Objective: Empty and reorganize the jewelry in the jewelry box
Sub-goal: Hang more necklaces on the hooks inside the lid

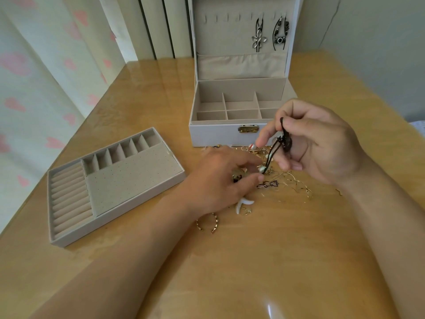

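Head cam: the loose tray [128, 178] sits on the left of the table [253, 261]. The left hand [218, 183] is down on the jewelry pile [289, 180], thumb and fingers pinching a small gold piece [236, 175]. Right behind the pile the jewelry box [211, 134] stands open, with two pendants [259, 39] hanging in the lid. The right hand [322, 143] pinches a dark cord [285, 137] raised over the pile, low end down in the tangle.

A glossy wooden table [230, 261] sits in a corner, a pale wall [379, 54] at right and a white curtain [46, 77] with pink hearts at left, daylight glinting off the tabletop.
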